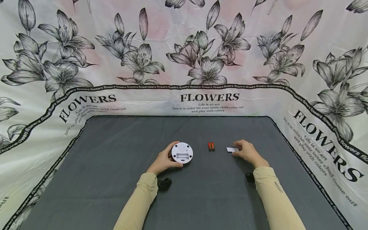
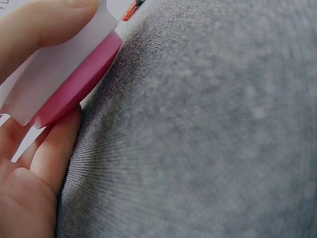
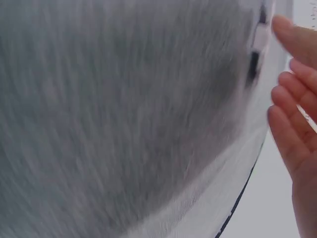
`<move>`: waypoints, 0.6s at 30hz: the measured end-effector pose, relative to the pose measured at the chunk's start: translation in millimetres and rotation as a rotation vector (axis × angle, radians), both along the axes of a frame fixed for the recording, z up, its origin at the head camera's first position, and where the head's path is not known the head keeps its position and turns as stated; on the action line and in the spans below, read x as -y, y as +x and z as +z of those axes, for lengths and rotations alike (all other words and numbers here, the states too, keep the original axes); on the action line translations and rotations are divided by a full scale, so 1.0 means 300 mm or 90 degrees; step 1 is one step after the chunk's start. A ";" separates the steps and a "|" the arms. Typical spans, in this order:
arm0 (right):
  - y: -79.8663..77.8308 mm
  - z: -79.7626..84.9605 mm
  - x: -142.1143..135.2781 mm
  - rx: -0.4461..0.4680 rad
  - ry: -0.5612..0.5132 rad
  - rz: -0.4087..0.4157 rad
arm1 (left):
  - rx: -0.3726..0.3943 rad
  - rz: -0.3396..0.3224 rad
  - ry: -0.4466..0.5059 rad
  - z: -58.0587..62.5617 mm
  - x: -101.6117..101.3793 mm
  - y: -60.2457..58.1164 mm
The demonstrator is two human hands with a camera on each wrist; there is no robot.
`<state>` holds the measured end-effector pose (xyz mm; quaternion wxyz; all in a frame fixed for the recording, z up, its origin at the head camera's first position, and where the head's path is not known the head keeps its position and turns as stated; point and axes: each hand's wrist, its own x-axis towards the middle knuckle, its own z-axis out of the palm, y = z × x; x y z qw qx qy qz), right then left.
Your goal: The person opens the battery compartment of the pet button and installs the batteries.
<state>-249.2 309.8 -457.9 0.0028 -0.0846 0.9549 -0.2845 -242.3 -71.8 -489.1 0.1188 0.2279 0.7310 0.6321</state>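
My left hand (image 1: 164, 159) holds a round white device (image 1: 182, 149), thumb on its near rim and fingers round its far side. Its underside faces up, showing small dark feet, a pattern of holes and an uncovered battery compartment (image 1: 182, 156). In the left wrist view a pink band (image 2: 79, 84) runs below the white casing, with fingers beneath it. My right hand (image 1: 247, 151) is at a small white flat cover (image 1: 231, 149) on the cloth. In the right wrist view its thumb and fingers are spread apart, thumb tip close to the white piece (image 3: 261, 35).
Two red and black batteries (image 1: 211, 146) lie side by side between the hands. Dark grey cloth (image 1: 115, 179) covers the table, bordered by a white floral-printed sheet (image 1: 161, 102) that rises at the back and sides. A dark wrist-worn camera (image 1: 164, 184) sits under the left wrist.
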 end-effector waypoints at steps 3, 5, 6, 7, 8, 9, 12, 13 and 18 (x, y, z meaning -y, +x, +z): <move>0.018 0.006 0.037 -0.029 -0.054 -0.019 | -0.003 -0.002 -0.003 0.018 0.003 0.006; 0.026 0.005 0.065 -0.041 -0.089 -0.025 | -0.004 -0.001 -0.003 0.022 0.002 0.007; 0.029 0.003 0.078 -0.048 -0.100 -0.028 | -0.005 -0.002 -0.005 0.023 0.002 0.007; 0.032 0.000 0.091 -0.052 -0.114 -0.031 | -0.005 -0.002 -0.007 0.024 0.002 0.007; 0.035 -0.003 0.104 -0.056 -0.123 -0.032 | -0.004 -0.002 -0.008 0.023 0.002 0.007; 0.037 -0.006 0.117 -0.060 -0.136 -0.033 | -0.004 -0.002 -0.010 0.023 0.002 0.007; 0.043 -0.016 0.153 -0.062 -0.187 -0.038 | -0.005 -0.002 -0.015 0.023 0.002 0.010; 0.043 -0.019 0.165 -0.058 -0.212 -0.041 | -0.006 -0.002 -0.013 0.021 0.002 0.010; 0.039 -0.042 0.216 -0.024 -0.332 -0.071 | -0.005 -0.002 -0.009 0.020 0.000 0.012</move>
